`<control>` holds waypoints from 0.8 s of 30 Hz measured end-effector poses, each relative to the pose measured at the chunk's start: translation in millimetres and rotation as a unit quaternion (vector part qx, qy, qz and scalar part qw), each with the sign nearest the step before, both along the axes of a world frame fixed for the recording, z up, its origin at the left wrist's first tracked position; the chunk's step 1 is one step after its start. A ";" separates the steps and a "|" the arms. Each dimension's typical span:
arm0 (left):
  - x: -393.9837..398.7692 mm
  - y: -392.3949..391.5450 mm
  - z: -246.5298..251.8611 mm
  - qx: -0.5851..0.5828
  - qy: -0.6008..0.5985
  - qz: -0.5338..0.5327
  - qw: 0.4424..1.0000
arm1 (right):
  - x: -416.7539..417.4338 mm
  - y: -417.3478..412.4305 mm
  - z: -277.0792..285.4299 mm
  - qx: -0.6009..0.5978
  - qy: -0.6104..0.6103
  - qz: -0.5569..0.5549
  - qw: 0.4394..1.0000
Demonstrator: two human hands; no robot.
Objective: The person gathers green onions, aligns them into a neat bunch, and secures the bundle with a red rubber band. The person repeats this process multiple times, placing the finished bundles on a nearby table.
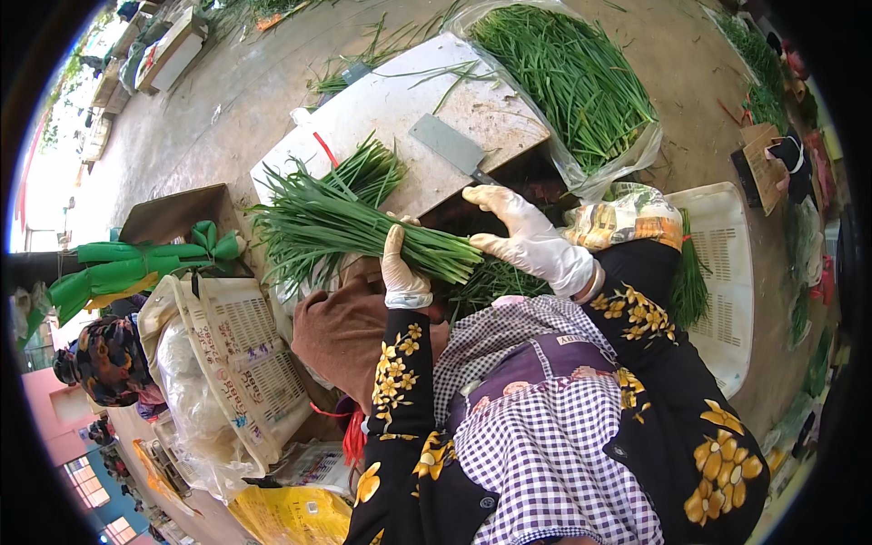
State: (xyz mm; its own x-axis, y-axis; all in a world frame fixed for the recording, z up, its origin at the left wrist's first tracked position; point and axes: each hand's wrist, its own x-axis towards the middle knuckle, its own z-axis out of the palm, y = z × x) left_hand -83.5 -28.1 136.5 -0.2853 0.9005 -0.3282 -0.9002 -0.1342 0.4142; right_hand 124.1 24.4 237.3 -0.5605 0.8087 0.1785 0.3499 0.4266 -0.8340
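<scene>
My left hand (403, 267), in a pale glove, grips a bunch of long green leaves, likely garlic chives (368, 228), around its middle, cut ends pointing right. My right hand (528, 238), gloved too, is spread with nothing in it, its fingertips close to the cut ends. Behind the held bunch, a second green bunch (371, 170) lies on a white board (409, 102), beside a red tie (325, 149). A cleaver (448, 143) rests flat near the board's right edge, its dark handle reaching over the edge above my right hand.
A large plastic-wrapped heap of green leaves (565, 75) lies beyond the board at right. White plastic crates stand at the right (736, 272) and left (238, 368). A yellow sack (293, 514) lies at lower left. Another person's patterned head covering (112, 361) shows at far left.
</scene>
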 end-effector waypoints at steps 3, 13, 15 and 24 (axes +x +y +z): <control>-2.8 -2.8 -5.4 -0.045 0.035 0.034 0.998 | -10.9 -3.7 -6.5 0.062 -0.078 0.025 0.995; -1.3 -3.8 -0.9 -0.117 -0.015 0.063 0.991 | -48.3 -12.1 -14.7 0.116 -0.327 0.079 0.935; 2.5 -7.8 9.9 -0.090 -0.077 0.053 0.992 | -60.1 -11.0 -30.3 0.099 -0.360 0.080 0.924; 7.9 -3.9 5.2 0.008 -0.163 0.077 0.984 | -70.2 1.1 -64.9 0.121 -0.182 0.011 0.976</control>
State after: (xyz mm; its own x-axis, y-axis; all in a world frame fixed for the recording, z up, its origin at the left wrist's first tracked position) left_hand -75.5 -32.1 141.8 -0.3012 0.8602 -0.4116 -0.9532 -0.2841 0.1037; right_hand 53.8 25.5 172.3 -0.6385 0.7550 0.1493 0.5927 0.6062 -0.5303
